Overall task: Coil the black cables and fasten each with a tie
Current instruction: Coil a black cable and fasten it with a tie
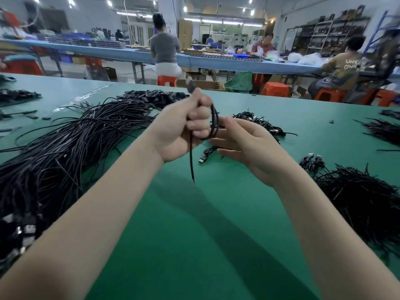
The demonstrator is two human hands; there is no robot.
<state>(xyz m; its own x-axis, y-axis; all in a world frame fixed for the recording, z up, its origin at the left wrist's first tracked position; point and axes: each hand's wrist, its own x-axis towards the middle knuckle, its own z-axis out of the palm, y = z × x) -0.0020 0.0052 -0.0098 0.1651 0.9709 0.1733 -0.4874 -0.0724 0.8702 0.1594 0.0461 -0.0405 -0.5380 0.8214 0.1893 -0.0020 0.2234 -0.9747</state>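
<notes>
My left hand (186, 128) grips a black cable (214, 122) wound in loops round its curled fingers. One loose end of this cable hangs straight down to a reddish tip above the green table (194, 234). My right hand (242, 144) is just right of the loops, fingers extended, fingertips touching the coil. A big heap of loose black cables (65, 152) lies at the left. A pile of black ties (363, 195) lies at the right.
Coiled, tied cables (259, 124) lie beyond my hands, and a few more coiled cables (311, 163) sit at the right. A single cable with a plug (205, 155) lies under my hands. Small black parts (151, 97) are heaped at the back. People sit at a far bench.
</notes>
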